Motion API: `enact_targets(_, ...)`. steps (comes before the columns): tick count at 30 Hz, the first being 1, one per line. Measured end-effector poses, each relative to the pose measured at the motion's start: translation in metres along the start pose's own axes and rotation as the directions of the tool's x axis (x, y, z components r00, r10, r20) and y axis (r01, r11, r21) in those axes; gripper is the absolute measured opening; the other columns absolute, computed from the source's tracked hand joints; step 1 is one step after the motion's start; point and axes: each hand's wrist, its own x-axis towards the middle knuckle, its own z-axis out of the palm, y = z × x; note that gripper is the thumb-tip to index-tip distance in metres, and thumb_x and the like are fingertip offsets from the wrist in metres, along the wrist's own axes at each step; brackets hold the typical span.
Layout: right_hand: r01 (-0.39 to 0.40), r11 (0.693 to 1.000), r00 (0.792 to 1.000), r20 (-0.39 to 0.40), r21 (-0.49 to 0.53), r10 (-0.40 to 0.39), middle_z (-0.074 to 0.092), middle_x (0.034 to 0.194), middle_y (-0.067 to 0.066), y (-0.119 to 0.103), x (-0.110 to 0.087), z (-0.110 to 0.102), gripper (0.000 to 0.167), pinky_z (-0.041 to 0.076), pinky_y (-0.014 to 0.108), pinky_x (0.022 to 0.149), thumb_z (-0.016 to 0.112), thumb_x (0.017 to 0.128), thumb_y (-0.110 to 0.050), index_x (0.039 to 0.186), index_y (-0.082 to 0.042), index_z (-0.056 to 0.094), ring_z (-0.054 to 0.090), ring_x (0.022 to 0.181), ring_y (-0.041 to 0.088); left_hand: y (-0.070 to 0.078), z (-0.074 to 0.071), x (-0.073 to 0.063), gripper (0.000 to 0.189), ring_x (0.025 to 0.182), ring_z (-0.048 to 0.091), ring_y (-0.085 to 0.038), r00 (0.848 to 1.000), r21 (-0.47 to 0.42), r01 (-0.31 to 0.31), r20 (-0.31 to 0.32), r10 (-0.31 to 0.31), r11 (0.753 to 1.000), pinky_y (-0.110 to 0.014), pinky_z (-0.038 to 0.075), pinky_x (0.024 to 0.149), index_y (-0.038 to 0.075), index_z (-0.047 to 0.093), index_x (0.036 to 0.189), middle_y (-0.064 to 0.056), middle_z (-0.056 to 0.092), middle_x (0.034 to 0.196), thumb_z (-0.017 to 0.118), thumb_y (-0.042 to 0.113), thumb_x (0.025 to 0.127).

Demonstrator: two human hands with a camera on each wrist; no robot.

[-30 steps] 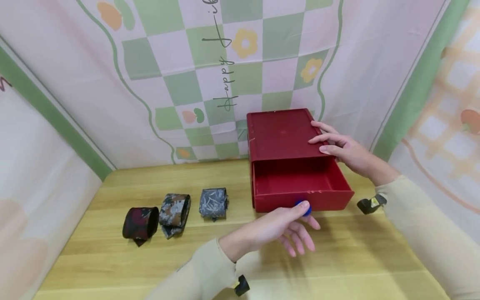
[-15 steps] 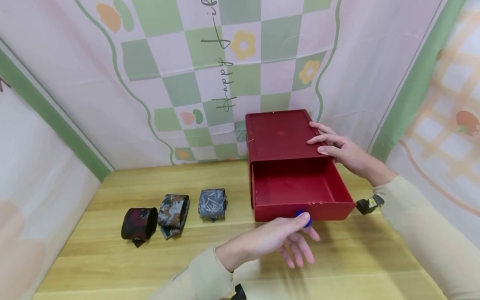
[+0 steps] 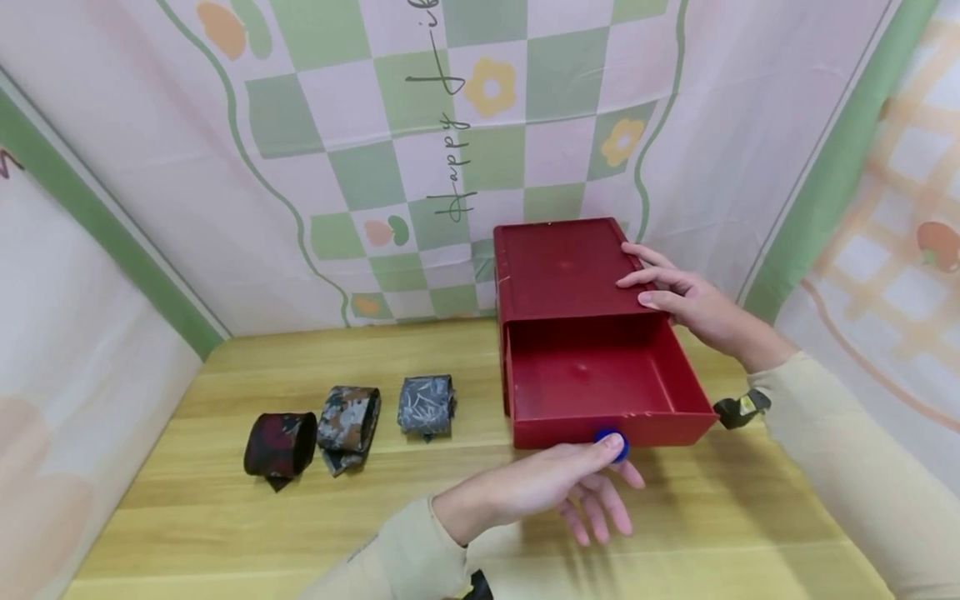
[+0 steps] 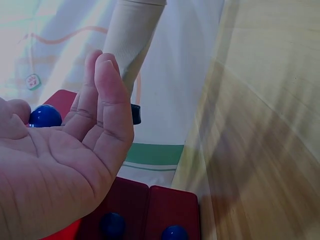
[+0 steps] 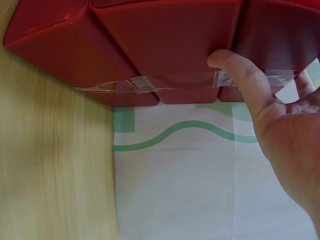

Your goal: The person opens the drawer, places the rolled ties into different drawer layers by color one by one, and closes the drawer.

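A dark red drawer cabinet [image 3: 562, 267] stands at the back right. Its top drawer [image 3: 585, 379] is pulled far out, and nothing lies inside. My left hand [image 3: 551, 479] pinches the round blue knob [image 3: 622, 447] on that drawer's front between thumb and forefinger, the other fingers hanging loose below. In the left wrist view this knob [image 4: 45, 116] shows beside the thumb. My right hand [image 3: 690, 304] rests on the cabinet's right top edge. In the right wrist view, one finger [image 5: 240, 70] presses the cabinet's side wall [image 5: 165, 42].
Left of the cabinet, three rolled neckties lie on the wooden table [image 3: 300, 533]: a grey patterned one [image 3: 425, 406], a brown-grey mottled one [image 3: 348, 421] and a dark maroon one [image 3: 279, 446]. Two lower drawers have blue knobs [image 4: 113, 225]. A printed curtain [image 3: 420, 167] hangs behind.
My left hand has drawn the top drawer further out toward me, holding its knob throughout. The right hand has kept its place on the cabinet, and the neckties have not moved.
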Motion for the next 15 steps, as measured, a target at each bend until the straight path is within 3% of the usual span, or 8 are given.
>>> enact_targets(9, 0.001, 1.000, 1.000, -0.004, -0.005, -0.001, 0.013, 0.168, -0.003, -0.0006, -0.0005, 0.0002, 0.030, 0.055, 0.024, 0.081, 0.048, 0.107, -0.007, 0.132, 0.001, 0.061, 0.036, 0.134, 0.011, -0.0022, -0.0003, -0.0007, 0.063, 0.074, 0.069, -0.014, 1.000, 0.017, 0.001, 0.023, -0.001, 1.000, -0.033, 0.060, 0.066, 0.009, 0.057, 0.133, -0.002, 0.074, 0.095, 0.025, 0.056, 0.108)
enact_targets(15, 0.000, 1.000, 1.000, -0.005, 0.009, 0.000, 0.013, 0.168, -0.002, -0.0007, 0.0005, 0.0012, 0.030, 0.055, 0.023, 0.082, 0.047, 0.107, -0.007, 0.132, 0.001, 0.061, 0.031, 0.138, 0.012, -0.0035, -0.0035, -0.0086, 0.053, 0.081, 0.071, -0.016, 0.999, 0.110, 0.000, 0.046, -0.005, 0.994, -0.036, 0.061, 0.070, 0.010, 0.059, 0.135, 0.002, 0.074, 0.097, 0.031, 0.048, 0.110)
